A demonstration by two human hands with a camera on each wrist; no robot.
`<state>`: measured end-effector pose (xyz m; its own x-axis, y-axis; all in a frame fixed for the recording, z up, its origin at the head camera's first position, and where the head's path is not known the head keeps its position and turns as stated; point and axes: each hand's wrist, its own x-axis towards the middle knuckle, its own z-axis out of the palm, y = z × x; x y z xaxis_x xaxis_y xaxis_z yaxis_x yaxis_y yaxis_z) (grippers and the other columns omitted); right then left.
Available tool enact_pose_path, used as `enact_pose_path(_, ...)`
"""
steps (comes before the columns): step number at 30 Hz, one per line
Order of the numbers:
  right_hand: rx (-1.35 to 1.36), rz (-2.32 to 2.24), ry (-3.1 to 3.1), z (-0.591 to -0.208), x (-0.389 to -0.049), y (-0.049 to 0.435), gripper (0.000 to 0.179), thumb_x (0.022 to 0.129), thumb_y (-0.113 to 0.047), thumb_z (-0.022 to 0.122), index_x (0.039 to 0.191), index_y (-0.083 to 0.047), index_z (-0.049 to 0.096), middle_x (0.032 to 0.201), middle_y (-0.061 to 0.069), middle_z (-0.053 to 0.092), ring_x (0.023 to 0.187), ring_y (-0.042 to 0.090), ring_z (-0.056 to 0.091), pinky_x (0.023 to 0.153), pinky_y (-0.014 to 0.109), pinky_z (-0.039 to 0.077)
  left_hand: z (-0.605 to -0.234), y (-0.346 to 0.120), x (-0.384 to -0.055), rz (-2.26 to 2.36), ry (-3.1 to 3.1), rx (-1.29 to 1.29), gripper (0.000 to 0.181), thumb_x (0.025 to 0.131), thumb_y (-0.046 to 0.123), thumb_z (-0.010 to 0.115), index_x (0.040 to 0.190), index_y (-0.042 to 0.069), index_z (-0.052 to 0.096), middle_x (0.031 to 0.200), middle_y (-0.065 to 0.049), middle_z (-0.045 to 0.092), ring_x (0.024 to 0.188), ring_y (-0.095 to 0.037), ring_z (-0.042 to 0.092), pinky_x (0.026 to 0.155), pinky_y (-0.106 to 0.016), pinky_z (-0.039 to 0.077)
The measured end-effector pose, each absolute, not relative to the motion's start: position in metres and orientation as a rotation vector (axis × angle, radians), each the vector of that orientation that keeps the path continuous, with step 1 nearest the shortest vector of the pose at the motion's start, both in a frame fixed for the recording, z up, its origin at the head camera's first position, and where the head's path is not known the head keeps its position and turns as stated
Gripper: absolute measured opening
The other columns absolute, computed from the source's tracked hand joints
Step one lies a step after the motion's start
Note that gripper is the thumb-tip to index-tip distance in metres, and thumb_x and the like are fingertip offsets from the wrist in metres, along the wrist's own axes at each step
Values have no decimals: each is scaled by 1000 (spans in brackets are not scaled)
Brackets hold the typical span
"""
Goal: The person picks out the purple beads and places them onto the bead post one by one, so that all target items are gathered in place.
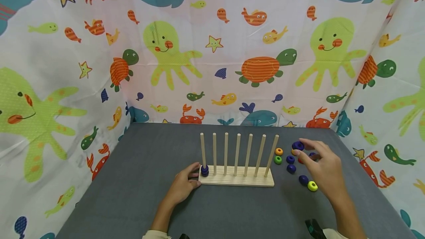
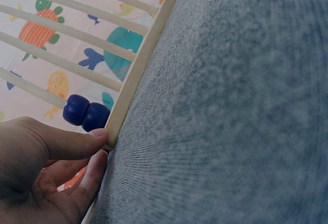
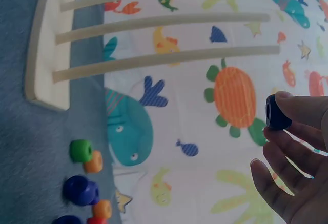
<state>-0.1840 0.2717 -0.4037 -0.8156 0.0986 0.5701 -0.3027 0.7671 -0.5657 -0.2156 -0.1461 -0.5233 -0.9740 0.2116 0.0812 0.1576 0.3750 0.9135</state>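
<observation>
A wooden peg board (image 1: 236,180) with a row of upright pegs stands on the grey table. Two dark blue beads (image 1: 204,171) are stacked on its leftmost peg, and the other pegs are bare. My left hand (image 1: 182,185) grips the left end of the base; in the left wrist view the thumb (image 2: 77,143) lies on the corner beside the beads. Right of the board, my right hand (image 1: 323,167) pinches one dark blue bead (image 3: 277,113) between thumb and fingers, raised above the loose beads and level with the upper part of the pegs.
Loose beads lie right of the board: a green bead (image 1: 277,159), an orange bead (image 1: 279,152), a yellow bead (image 1: 312,186) and several blue ones (image 1: 291,168). Some sit partly behind the right hand. A printed sea-animal cloth (image 1: 206,62) hangs around the table's back and sides.
</observation>
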Motion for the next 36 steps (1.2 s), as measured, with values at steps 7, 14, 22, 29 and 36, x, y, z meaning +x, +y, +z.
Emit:
enact_pose_path(7, 178, 890, -2341, -387, -181, 259, 40, 96, -21, 81, 133, -9, 73, 120, 13, 69, 101, 17, 60, 79, -1, 42, -525, -146, -215, 1711, 2557, 347, 68, 91, -12, 70, 155, -5, 48, 154, -25, 54, 130, -41, 64, 96, -39, 61)
enact_pose_path(14, 262, 910, -2288, -378, -179, 250, 41, 94, -13, 82, 134, -9, 73, 119, 10, 70, 98, -11, 52, 79, 0, 46, -525, -146, -215, 1721, 2543, 349, 68, 91, -12, 70, 155, -5, 48, 154, -25, 54, 130, -42, 63, 97, -39, 61)
enact_pose_path(22, 310, 923, -2262, -368, -179, 238, 43, 92, -11, 84, 134, -7, 73, 121, 10, 72, 108, 1, 57, 86, 0, 44, -525, -145, -216, 1724, 2539, 347, 69, 91, -11, 71, 155, -4, 48, 154, -24, 54, 130, -41, 63, 96, -38, 61)
enact_pose_path(29, 392, 946, -2227, -363, -181, 225, 45, 88, -5, 86, 132, -9, 75, 122, 11, 73, 106, -2, 56, 84, 0, 45, -526, -148, -217, 1688, 2579, 339, 68, 91, -10, 71, 155, -3, 48, 154, -22, 55, 130, -39, 63, 97, -37, 61)
enact_pose_path(36, 436, 937, -2208, -360, -184, 217, 47, 85, -1, 87, 130, -8, 76, 118, 10, 73, 98, -5, 55, 79, 2, 47, -525, -147, -217, 1690, 2557, 336, 68, 92, -9, 70, 156, -3, 47, 155, -23, 54, 131, -40, 63, 98, -38, 61)
